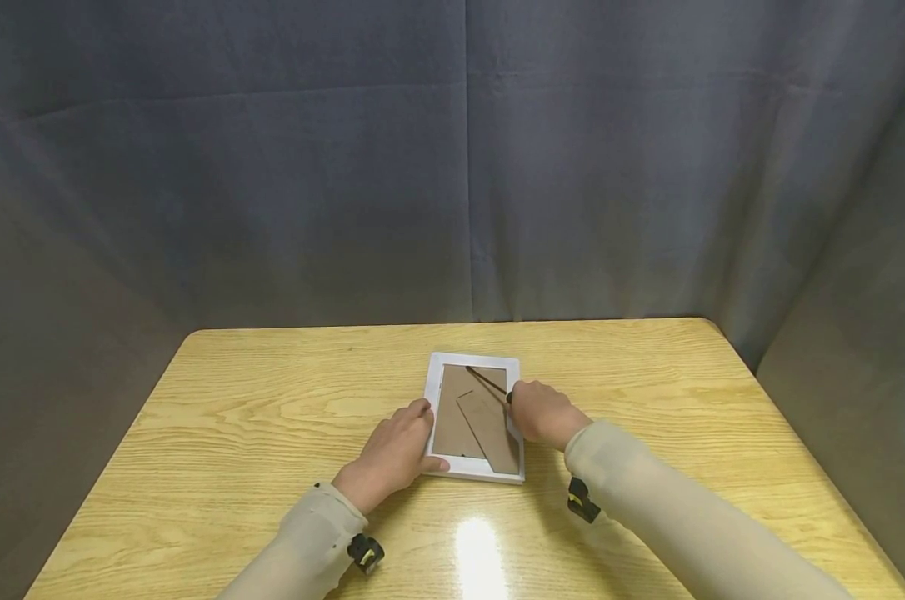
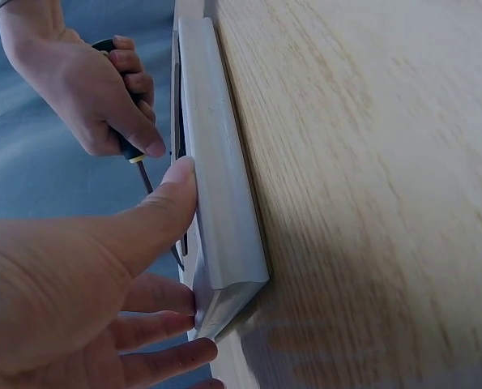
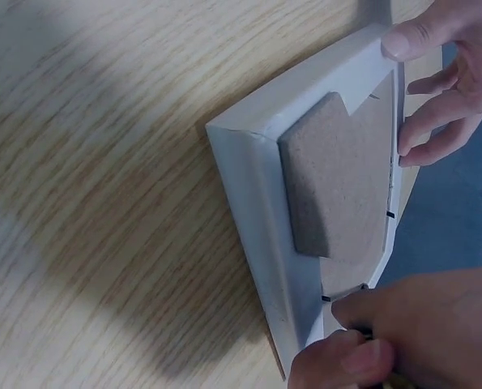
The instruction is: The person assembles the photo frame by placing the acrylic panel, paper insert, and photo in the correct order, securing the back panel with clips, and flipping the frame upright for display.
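Note:
A white picture frame [image 1: 475,477] lies back side up on the table, its brown backing board [image 1: 452,429] and flat stand flap [image 1: 490,427] showing. My left hand [image 1: 395,446] grips the frame's lower left corner, thumb on the near rim and fingers along the left side. At the right rim, my right hand [image 1: 546,412] holds a screwdriver [image 2: 127,147] by its black handle. The dark shaft [image 1: 486,380] slants across the board, its tip near the far inner edge. Small dark tabs [image 3: 390,215] stand along the board's edge in the right wrist view.
The wooden table [image 1: 272,417] extends around the frame on all sides. Grey curtains [image 1: 332,208] hang behind the table and at both sides. A black band device sits at each sleeve cuff, and a bright light reflection lies on the near tabletop.

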The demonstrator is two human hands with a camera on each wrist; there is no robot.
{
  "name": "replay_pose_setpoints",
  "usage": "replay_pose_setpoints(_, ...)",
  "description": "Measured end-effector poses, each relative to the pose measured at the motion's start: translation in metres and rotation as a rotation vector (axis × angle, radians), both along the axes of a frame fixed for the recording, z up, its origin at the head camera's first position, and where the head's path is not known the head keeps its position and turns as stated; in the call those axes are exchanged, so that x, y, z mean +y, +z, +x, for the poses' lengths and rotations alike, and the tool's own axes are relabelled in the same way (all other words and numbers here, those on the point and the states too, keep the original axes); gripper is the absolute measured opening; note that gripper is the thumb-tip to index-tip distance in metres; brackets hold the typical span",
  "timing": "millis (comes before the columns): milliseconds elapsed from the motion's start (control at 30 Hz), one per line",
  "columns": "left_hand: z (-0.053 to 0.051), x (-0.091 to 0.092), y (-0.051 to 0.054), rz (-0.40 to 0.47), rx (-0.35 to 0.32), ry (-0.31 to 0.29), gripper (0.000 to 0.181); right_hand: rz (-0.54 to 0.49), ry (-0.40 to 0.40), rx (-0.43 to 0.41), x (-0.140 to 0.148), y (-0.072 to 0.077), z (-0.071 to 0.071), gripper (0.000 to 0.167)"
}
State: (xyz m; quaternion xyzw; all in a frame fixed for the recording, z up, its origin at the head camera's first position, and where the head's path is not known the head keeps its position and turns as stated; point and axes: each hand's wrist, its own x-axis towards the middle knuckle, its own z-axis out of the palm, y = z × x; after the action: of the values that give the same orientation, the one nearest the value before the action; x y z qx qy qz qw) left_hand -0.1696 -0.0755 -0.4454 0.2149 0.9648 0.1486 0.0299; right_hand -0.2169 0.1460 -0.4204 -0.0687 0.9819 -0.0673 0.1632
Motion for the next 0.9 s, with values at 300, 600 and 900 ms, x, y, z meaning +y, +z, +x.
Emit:
replay_pose_setpoints(300, 0.0005, -0.0018, 0.001, 0.004, 0.002, 0.002, 0.077, -0.007, 0.008, -0.005, -0.0035, 0.0004, 0.0009, 0.028)
replay_pose_setpoints(600, 0.0, -0.0032, 0.0008, 0.01, -0.006, 0.011, 0.077, -0.015, -0.004, -0.021, -0.0056, 0.0057, 0.0023, 0.03)
replay_pose_setpoints(900, 0.0003, -0.0044, 0.0001, 0.015, -0.004, 0.011, 0.078, -0.036, 0.0, -0.021, -0.0058, 0.0036, 0.001, 0.031)
